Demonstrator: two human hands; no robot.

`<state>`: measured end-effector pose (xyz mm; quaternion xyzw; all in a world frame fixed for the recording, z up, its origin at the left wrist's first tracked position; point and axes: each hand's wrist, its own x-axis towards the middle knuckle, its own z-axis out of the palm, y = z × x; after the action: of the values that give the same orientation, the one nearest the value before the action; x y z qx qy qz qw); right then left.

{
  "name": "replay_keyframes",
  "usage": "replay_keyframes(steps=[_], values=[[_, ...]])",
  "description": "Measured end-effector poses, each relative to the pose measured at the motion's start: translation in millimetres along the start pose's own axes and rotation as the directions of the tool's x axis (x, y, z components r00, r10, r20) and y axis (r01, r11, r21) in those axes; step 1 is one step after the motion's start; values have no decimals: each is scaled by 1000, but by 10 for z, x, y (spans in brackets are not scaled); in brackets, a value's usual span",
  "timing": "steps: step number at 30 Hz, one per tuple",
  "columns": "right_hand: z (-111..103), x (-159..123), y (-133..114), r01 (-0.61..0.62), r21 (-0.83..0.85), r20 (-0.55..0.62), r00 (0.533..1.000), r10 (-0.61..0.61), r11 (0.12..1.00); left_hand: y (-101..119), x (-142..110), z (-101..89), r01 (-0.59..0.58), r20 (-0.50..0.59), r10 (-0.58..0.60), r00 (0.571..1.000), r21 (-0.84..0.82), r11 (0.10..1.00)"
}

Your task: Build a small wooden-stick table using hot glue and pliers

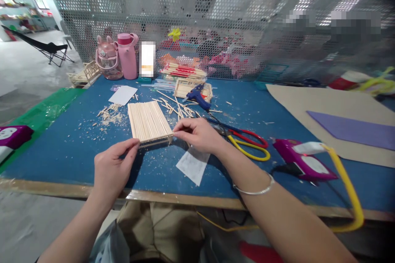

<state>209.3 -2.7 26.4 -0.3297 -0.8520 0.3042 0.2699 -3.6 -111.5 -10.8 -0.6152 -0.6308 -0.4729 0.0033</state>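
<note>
Pink flask (pixel 128 64) beside eared bottle (pixel 107 54)

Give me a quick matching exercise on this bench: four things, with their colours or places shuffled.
1. glue gun
2. stick panel
3. purple sheet
4. tall bottle

A. on the beige board
B. pink
C. between the left hand and right hand
D. dark blue

Pairs: 1-D, 2-C, 3-A, 4-B

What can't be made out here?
Head view:
Underside of stick panel: hidden by its top.
Far end of red and yellow handles: partly behind right hand.
Leftmost purple device: cut off by left edge.
Things behind perforated screen: obscured by its mesh.
</note>
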Motion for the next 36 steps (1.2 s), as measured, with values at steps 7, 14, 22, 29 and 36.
replay_keyframes(steps=[7, 14, 22, 29, 36], values=[[-13, -5, -25, 39, -73, -5, 999, -39, 997, 0, -23, 13, 0, 20, 0, 1000, 11, 1000], [2, -21, -86, 148, -140, -116, 980, -165, 979, 232, 221, -183, -127, -76, 150, 986, 248, 960], [-47, -67, -157, 277, -318, -93, 943, -321, 907, 514, 891, 113, -347, 545, 328, 772, -72, 935], [-214, -95, -153, 255, -359, -216, 913, -346, 898, 527, 1075, 197, -250, 570, 306, 762, -176, 952], [8, -90, -143, 301, -364, -343, 836, -427, 881, 666, 959, 178, -342, 646, 368, 669, -172, 924]])
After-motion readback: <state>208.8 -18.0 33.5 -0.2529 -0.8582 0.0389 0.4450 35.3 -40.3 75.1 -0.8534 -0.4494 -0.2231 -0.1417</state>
